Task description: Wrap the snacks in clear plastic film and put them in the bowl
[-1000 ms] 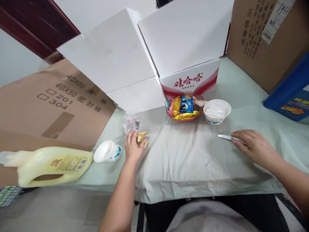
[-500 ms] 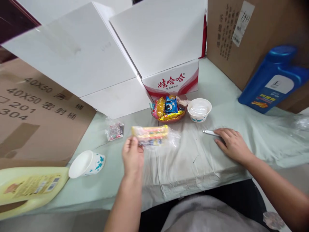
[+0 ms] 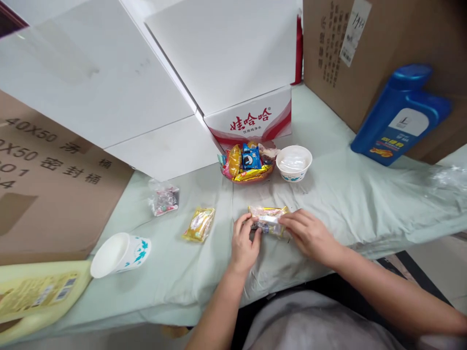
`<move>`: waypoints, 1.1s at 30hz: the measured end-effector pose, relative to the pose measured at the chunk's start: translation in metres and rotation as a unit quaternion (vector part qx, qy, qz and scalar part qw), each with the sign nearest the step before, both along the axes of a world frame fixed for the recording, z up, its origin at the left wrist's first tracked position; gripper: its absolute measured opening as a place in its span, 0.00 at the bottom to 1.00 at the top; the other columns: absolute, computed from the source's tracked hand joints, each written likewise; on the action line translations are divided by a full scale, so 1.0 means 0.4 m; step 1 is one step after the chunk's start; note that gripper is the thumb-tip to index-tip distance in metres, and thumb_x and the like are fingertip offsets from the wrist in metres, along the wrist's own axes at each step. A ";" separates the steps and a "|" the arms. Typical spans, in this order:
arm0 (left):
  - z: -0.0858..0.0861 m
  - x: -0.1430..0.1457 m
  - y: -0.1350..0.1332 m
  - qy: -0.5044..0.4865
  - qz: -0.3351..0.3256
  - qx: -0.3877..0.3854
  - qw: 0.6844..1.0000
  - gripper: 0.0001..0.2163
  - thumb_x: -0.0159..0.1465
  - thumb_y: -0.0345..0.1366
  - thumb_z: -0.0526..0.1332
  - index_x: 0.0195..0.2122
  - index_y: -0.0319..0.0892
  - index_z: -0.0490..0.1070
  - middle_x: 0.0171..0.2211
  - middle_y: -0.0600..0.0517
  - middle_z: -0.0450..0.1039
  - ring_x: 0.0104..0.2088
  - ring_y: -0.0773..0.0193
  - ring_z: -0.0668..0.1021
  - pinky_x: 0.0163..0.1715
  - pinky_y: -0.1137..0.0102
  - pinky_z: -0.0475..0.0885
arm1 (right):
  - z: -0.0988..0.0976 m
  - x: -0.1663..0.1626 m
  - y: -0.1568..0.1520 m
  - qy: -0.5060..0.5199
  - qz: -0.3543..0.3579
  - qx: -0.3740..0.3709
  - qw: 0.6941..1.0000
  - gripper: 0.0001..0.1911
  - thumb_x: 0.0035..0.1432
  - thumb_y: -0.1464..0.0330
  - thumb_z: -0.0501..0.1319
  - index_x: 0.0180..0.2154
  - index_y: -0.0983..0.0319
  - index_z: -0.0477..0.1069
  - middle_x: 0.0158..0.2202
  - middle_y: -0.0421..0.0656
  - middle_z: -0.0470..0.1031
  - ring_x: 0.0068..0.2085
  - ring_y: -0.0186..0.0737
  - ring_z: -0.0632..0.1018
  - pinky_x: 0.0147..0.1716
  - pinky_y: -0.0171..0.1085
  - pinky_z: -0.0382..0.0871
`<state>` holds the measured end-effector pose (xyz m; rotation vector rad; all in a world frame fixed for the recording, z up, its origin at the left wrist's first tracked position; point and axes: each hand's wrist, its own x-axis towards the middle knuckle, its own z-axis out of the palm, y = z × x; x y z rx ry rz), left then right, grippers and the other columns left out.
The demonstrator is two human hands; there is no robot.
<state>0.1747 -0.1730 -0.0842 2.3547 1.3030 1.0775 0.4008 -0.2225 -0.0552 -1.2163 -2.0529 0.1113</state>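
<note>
My left hand (image 3: 246, 245) is closed on the left end of a clear plastic bag of wrapped snacks (image 3: 269, 211), which lies near the front of the cloth. In the fingers of my right hand (image 3: 310, 236) is a slim white pen-like tool (image 3: 269, 219), laid across the top of that bag. Its exact kind is not clear. To the left of my hands lies a yellow snack packet (image 3: 199, 224). Farther left rests a small clear bag with dark red contents (image 3: 166, 199).
Behind my hands stand a basket of wrapped snacks (image 3: 239, 179) and a paper bowl (image 3: 294, 167) with clear plastic inside. Another paper bowl (image 3: 134, 253) lies tipped at left, beside a yellow jug (image 3: 40, 291). A blue bottle (image 3: 399, 119) and a cardboard box (image 3: 350, 87) stand right. White boxes (image 3: 229, 58) line the back.
My left hand has brought the snack bag right and down onto the cloth. My right hand has moved left, carrying the white tool to the bag. The yellow packet now shows at left.
</note>
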 end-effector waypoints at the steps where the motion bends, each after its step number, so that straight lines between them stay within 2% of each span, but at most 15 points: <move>1: -0.001 -0.001 -0.001 -0.010 0.005 -0.007 1.000 0.10 0.65 0.33 0.60 0.48 0.43 0.70 0.49 0.45 0.69 0.50 0.57 0.74 0.51 0.61 0.72 | 0.002 -0.027 0.003 -0.010 0.013 -0.002 1.000 0.15 0.66 0.73 0.53 0.51 0.62 0.70 0.45 0.49 0.77 0.43 0.45 0.75 0.43 0.44 0.73; 5: -0.006 -0.007 -0.005 -0.032 0.030 -0.048 0.998 0.10 0.61 0.35 0.65 0.44 0.43 0.71 0.45 0.47 0.70 0.46 0.58 0.76 0.45 0.63 0.75 | -0.002 -0.051 0.012 -0.068 0.023 -0.048 0.996 0.15 0.65 0.74 0.54 0.51 0.63 0.71 0.46 0.50 0.77 0.44 0.47 0.74 0.43 0.45 0.73; 8: -0.005 -0.008 -0.006 -0.053 0.038 -0.070 0.995 0.06 0.61 0.37 0.64 0.39 0.43 0.72 0.41 0.48 0.71 0.42 0.60 0.76 0.41 0.65 0.75 | -0.005 0.012 0.002 -0.096 0.006 -0.080 0.992 0.16 0.64 0.75 0.53 0.51 0.62 0.72 0.47 0.50 0.76 0.44 0.47 0.74 0.43 0.46 0.72; 11: -0.006 -0.010 -0.002 -0.115 0.066 -0.103 0.986 0.05 0.65 0.38 0.59 0.34 0.43 0.71 0.32 0.51 0.72 0.33 0.63 0.77 0.34 0.69 0.73 | -0.014 0.110 -0.013 -0.104 -0.052 -0.097 0.989 0.17 0.64 0.75 0.52 0.50 0.62 0.73 0.46 0.49 0.77 0.44 0.46 0.74 0.45 0.45 0.72; 14: -0.010 -0.017 0.007 -0.250 0.134 -0.145 0.948 0.08 0.64 0.41 0.60 0.36 0.42 0.68 0.29 0.54 0.71 0.25 0.67 0.75 0.28 0.72 0.71 | -0.026 0.200 -0.022 -0.125 -0.178 -0.095 0.971 0.16 0.63 0.73 0.52 0.47 0.63 0.75 0.43 0.50 0.78 0.42 0.49 0.75 0.44 0.48 0.71; 16: -0.006 -0.026 0.009 -0.347 0.175 -0.135 0.912 0.08 0.64 0.41 0.61 0.37 0.43 0.65 0.30 0.55 0.70 0.25 0.69 0.74 0.26 0.74 0.70 | -0.022 0.232 -0.030 -0.120 -0.260 -0.067 0.956 0.14 0.64 0.71 0.53 0.44 0.63 0.76 0.44 0.51 0.78 0.43 0.52 0.75 0.44 0.51 0.70; 18: 0.006 -0.037 -0.003 -0.400 0.200 -0.080 0.891 0.07 0.63 0.39 0.61 0.38 0.44 0.64 0.32 0.55 0.68 0.27 0.70 0.74 0.28 0.75 0.70 | -0.003 0.234 -0.041 -0.080 -0.273 -0.025 0.958 0.11 0.64 0.70 0.55 0.42 0.62 0.76 0.44 0.51 0.78 0.45 0.51 0.75 0.45 0.50 0.70; 19: 0.015 -0.042 -0.015 -0.404 0.195 -0.046 0.893 0.07 0.63 0.37 0.61 0.38 0.44 0.64 0.33 0.55 0.68 0.28 0.70 0.74 0.29 0.74 0.70 | 0.012 0.224 -0.048 -0.052 -0.244 -0.010 0.968 0.10 0.64 0.69 0.56 0.42 0.62 0.75 0.43 0.50 0.77 0.44 0.50 0.75 0.45 0.49 0.70; 20: 0.026 -0.047 -0.030 -0.391 0.171 -0.015 0.904 0.05 0.64 0.36 0.60 0.39 0.44 0.64 0.32 0.55 0.67 0.29 0.69 0.74 0.30 0.73 0.71 | 0.027 0.208 -0.056 -0.026 -0.193 -0.004 0.981 0.09 0.64 0.69 0.56 0.42 0.61 0.74 0.41 0.49 0.77 0.43 0.47 0.76 0.44 0.46 0.71; 22: 0.050 -0.051 -0.063 -0.301 0.062 0.019 0.951 0.03 0.65 0.34 0.58 0.40 0.45 0.65 0.30 0.54 0.69 0.29 0.67 0.75 0.31 0.71 0.72 | 0.055 0.163 -0.066 -0.001 -0.053 -0.022 0.998 0.07 0.65 0.69 0.57 0.42 0.60 0.73 0.38 0.47 0.77 0.41 0.43 0.76 0.42 0.43 0.72; 23: 0.062 -0.050 -0.075 -0.225 -0.011 0.024 0.974 0.03 0.65 0.33 0.57 0.40 0.45 0.66 0.29 0.54 0.70 0.28 0.66 0.76 0.31 0.69 0.73 | 0.064 0.138 -0.067 -0.004 0.016 -0.040 0.999 0.07 0.65 0.68 0.57 0.42 0.60 0.72 0.37 0.46 0.77 0.41 0.42 0.76 0.42 0.42 0.72; 25: 0.082 -0.046 -0.082 -0.059 -0.120 0.028 0.991 0.06 0.65 0.31 0.57 0.41 0.46 0.70 0.30 0.51 0.74 0.32 0.62 0.78 0.36 0.66 0.75 | 0.068 0.093 -0.056 -0.019 0.105 -0.064 0.992 0.07 0.66 0.68 0.55 0.41 0.60 0.72 0.38 0.46 0.77 0.43 0.42 0.76 0.45 0.43 0.72; 27: 0.093 -0.042 -0.057 0.061 -0.132 0.035 0.989 0.09 0.65 0.33 0.57 0.44 0.46 0.72 0.39 0.46 0.78 0.43 0.56 0.79 0.46 0.59 0.74 | 0.056 0.062 -0.029 -0.025 0.107 -0.067 0.992 0.10 0.68 0.69 0.52 0.43 0.61 0.72 0.42 0.47 0.77 0.47 0.43 0.75 0.48 0.45 0.72; 30: 0.087 -0.051 0.016 0.160 -0.033 0.025 0.986 0.16 0.67 0.38 0.54 0.55 0.43 0.69 0.55 0.41 0.71 0.60 0.47 0.69 0.59 0.47 0.62 | 0.024 0.042 0.027 -0.022 0.004 -0.058 0.998 0.14 0.68 0.66 0.51 0.50 0.62 0.70 0.51 0.53 0.73 0.52 0.48 0.73 0.50 0.50 0.71; 33: 0.064 -0.077 0.078 0.220 0.022 0.004 0.975 0.19 0.66 0.40 0.56 0.57 0.42 0.69 0.55 0.41 0.72 0.60 0.45 0.67 0.61 0.44 0.57 | 0.004 0.041 0.065 -0.046 -0.074 -0.079 0.993 0.24 0.64 0.59 0.57 0.57 0.64 0.65 0.55 0.57 0.70 0.55 0.55 0.72 0.51 0.54 0.69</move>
